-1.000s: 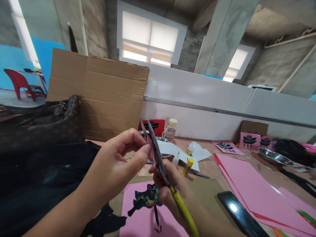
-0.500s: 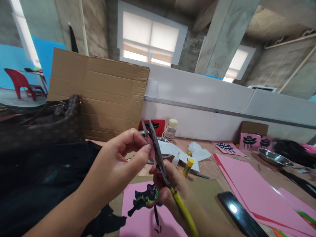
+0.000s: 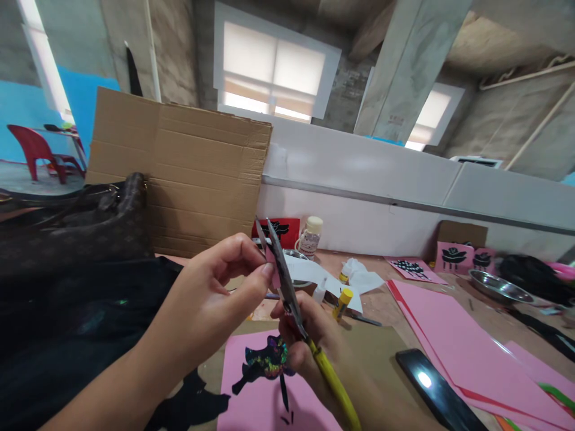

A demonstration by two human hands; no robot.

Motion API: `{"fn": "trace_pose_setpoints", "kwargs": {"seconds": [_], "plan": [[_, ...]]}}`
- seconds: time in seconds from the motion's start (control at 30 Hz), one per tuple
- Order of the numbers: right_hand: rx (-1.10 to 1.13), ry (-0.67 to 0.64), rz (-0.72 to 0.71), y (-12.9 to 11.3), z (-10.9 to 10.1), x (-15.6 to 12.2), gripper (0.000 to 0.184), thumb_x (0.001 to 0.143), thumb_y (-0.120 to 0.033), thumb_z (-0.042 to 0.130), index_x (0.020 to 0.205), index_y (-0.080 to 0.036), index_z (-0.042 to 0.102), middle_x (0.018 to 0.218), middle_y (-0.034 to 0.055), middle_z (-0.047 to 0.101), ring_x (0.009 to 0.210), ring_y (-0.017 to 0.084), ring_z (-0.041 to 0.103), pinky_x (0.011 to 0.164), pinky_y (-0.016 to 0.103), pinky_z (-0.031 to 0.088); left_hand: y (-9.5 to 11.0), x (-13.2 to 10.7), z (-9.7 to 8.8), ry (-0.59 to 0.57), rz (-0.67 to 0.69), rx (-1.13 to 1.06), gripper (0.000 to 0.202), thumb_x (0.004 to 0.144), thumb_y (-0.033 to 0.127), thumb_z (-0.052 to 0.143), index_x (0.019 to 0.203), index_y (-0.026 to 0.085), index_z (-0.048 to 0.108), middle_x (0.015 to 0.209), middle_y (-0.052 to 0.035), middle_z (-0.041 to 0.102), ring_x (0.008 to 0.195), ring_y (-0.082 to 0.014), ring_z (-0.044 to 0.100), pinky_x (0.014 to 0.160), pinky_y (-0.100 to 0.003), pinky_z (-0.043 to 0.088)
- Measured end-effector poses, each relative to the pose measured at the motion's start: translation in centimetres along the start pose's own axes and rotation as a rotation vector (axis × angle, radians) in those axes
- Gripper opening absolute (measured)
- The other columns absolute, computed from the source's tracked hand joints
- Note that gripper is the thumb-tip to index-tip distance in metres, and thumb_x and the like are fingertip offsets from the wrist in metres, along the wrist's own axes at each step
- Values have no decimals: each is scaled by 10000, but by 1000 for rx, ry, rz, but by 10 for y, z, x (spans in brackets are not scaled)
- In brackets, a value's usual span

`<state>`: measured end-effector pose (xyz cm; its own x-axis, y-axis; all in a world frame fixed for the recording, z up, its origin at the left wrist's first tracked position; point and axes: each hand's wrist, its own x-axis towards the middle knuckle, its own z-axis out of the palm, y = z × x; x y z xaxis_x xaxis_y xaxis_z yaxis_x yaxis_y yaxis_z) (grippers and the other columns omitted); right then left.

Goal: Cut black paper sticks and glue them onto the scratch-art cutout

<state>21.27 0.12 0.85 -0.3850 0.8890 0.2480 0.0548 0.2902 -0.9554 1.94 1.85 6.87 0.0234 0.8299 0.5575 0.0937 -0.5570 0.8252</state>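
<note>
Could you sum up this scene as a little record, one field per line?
Left hand: pinches a small pink piece at the scissor blades
Right hand: holds yellow-handled scissors, blades slightly parted
Below the hands: pink sheet bearing a black, partly shiny cutout
Left of that sheet: black scrap
To the right: phone, larger pink sheets
Beyond the hands: yellow tube
Back left: cardboard panel, upright

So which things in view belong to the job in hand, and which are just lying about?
Likely the job:
Yellow-handled metal scissors, in the right hand
Small pink paper piece, in the left hand
Pink paper sheet with black cut-outs

Likely lying about:
Black rectangular phone
Brown patterned handbag
Cream-lidded bottle
</note>
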Motion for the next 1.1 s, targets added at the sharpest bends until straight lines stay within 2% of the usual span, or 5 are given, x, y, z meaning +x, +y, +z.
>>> {"fn": "trace_pose_setpoints", "kwargs": {"seconds": [0.2,0.4,0.73,0.87,1.1], "plan": [[-4,-3,-2,-8,2,0,790,780,-970,728,1019,-227,604,791,-49,454,691,132,369,609,272,342,-1,-1,-1,-12,-12,-10,139,847,290,767,739,270,683,740,45,742,697,-138,739,641,-185,585],[52,25,-8,4,3,-1,796,783,-957,744,1052,-214,644,800,-43,486,684,126,401,602,269,367,-1,-1,0,-6,-11,-9,140,836,300,771,733,268,680,726,42,742,674,-143,737,609,-190,579],[87,24,55,-6,6,1,806,702,-973,793,926,-228,582,779,-52,453,686,128,375,606,271,355,-1,1,-1,-1,10,7,143,841,294,755,719,266,686,718,34,740,670,-155,732,615,-210,586],[69,-2,73,-8,3,0,762,737,-929,811,944,-233,578,799,-49,466,707,138,438,633,278,425,3,1,-1,-23,-24,-23,119,836,312,777,759,270,697,736,29,762,694,-172,750,639,-227,606],[13,24,5,-2,2,-1,729,789,-892,804,1006,-217,635,782,-52,467,690,128,414,607,262,408,5,0,-4,-40,5,-39,82,892,316,776,819,283,761,778,46,789,722,-141,759,688,-183,601]]}}
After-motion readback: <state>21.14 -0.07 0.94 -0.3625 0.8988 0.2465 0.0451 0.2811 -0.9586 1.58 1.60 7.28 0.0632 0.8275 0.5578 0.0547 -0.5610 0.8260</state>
